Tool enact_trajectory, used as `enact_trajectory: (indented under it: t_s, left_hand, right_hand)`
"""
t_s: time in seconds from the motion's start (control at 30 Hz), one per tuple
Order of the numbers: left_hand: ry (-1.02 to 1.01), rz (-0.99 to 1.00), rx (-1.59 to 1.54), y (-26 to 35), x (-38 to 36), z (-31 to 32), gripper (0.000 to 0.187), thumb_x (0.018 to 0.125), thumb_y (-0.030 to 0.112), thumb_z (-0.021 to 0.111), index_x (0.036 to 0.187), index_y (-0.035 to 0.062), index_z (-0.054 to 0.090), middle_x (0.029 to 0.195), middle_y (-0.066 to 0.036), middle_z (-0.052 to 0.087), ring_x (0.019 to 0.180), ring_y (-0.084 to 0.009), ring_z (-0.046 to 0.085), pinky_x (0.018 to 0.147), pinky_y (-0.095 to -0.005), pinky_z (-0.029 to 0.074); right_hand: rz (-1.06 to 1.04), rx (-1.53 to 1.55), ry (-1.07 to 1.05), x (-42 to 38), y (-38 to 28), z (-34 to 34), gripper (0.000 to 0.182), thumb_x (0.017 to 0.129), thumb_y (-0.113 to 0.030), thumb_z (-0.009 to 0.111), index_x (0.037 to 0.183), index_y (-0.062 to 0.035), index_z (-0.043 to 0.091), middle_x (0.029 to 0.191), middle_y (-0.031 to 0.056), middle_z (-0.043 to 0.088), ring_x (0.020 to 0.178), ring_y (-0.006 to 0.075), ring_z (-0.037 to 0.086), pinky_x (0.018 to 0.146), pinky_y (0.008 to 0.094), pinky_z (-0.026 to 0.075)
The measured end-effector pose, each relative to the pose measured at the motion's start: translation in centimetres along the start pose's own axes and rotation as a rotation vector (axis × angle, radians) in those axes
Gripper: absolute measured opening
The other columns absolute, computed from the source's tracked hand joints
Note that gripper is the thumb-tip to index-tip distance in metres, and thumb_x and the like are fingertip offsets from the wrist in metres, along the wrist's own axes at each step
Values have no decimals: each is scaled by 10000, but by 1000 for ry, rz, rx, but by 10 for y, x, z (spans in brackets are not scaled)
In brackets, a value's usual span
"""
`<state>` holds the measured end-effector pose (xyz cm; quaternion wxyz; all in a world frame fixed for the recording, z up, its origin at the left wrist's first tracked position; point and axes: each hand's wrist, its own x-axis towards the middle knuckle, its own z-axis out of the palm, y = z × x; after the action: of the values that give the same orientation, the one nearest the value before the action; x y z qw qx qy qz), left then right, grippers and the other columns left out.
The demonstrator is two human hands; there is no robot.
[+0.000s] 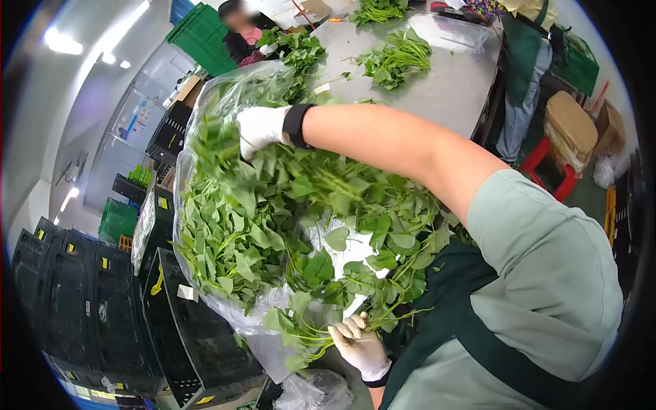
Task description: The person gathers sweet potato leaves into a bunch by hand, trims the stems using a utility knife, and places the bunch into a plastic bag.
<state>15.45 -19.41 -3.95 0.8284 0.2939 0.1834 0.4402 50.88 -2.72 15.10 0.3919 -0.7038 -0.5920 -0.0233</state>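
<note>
A large heap of leafy greens (232, 225) with heart-shaped leaves fills a clear plastic bag (184, 184) in front of me. My right hand (263, 130), in a white glove, reaches across to the heap's far side. Its fingers are curled into the greens, and the leaves beneath it are blurred. Closer to my body, my left hand (361, 347), also gloved, pinches the thin stems of a small bunch of greens (304, 331). Between the hands, more greens lie over a white surface (352, 249), part of which shows through.
Bunches of greens (396, 60) lie on a metal table (451, 85). A person (242, 34) works at the far end; another person (526, 82) stands at right, near a red stool (547, 167) and cardboard box (570, 126). Dark crates (195, 335) line the left side.
</note>
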Motion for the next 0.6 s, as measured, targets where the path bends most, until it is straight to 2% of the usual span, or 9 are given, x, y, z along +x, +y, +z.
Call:
enact_trajectory:
  t_s: [0.07, 0.13, 0.17, 0.2, 0.3, 0.37, 0.47, 0.53, 0.6]
  left_hand:
    - [-2, -7, 23, -3, 8, -1, 402, 1044, 294, 312, 675, 136, 301, 630, -3, 290, 675, -181, 340, 814, -364, 359]
    - [7, -14, 42, -5, 16, -1, 400, 1043, 298, 314, 678, 136, 304, 636, -5, 302, 682, -181, 361, 819, -371, 357]
    - [12, -21, 44, -6, 18, -1, 400, 1043, 298, 314, 678, 136, 304, 636, -5, 302, 682, -181, 361, 819, -371, 357]
    - [18, -1, 60, -7, 21, 0, 402, 1045, 304, 305, 683, 133, 327, 625, -9, 322, 672, -189, 376, 814, -381, 366]
    - [39, 60, 136, -12, 26, 4, 402, 1050, 309, 289, 692, 131, 336, 614, -15, 342, 659, -197, 397, 809, -399, 391]
    - [35, 39, 139, -14, 26, 0, 402, 1050, 307, 289, 693, 130, 344, 617, -20, 345, 664, -199, 407, 810, -402, 403]
    - [67, 26, 182, -15, 25, 6, 400, 1049, 308, 291, 696, 129, 350, 620, -25, 349, 670, -202, 419, 809, -397, 409]
    - [64, 21, 184, -16, 24, 9, 390, 1047, 299, 296, 696, 132, 331, 629, -17, 327, 667, -188, 375, 806, -384, 382]
    - [44, 22, 173, -16, 24, 10, 372, 1044, 283, 310, 703, 135, 317, 643, -8, 308, 667, -174, 337, 802, -370, 355]
  right_hand:
    - [-9, -201, -137, -15, -5, 7, 274, 571, -244, 729, 708, -9, 695, 707, 184, 666, 650, 335, 651, 610, 416, 528]
    - [-149, -307, -34, -41, 0, 51, 111, 583, -120, 636, 640, -26, 646, 689, 198, 638, 664, 361, 647, 616, 439, 530]
    - [-287, -331, 168, -63, 6, 86, 129, 595, -108, 643, 695, -28, 628, 760, 168, 622, 747, 327, 615, 641, 416, 496]
    - [-285, -475, 26, -91, 0, 110, 255, 651, -119, 652, 893, -41, 639, 937, 124, 585, 920, 255, 532, 745, 369, 435]
    - [-343, -423, -112, -166, 0, 195, 316, 753, -146, 619, 1059, -67, 594, 996, 67, 569, 970, 237, 528, 806, 355, 428]
    - [-321, -464, -92, -185, -16, 200, 427, 773, -190, 633, 1174, -56, 576, 1071, 89, 571, 1022, 240, 531, 870, 358, 425]
    - [-325, -434, -36, -202, -25, 174, 459, 782, -190, 625, 1213, -43, 561, 1115, 104, 571, 1083, 255, 525, 904, 379, 422]
    - [-446, -330, -166, -211, -28, 140, 429, 786, -189, 603, 1182, -28, 569, 1228, 173, 540, 1137, 285, 514, 933, 408, 432]
    - [-353, -27, -487, -202, -30, 74, 381, 753, -179, 611, 1116, -63, 611, 1115, 130, 595, 1069, 275, 549, 873, 398, 456]
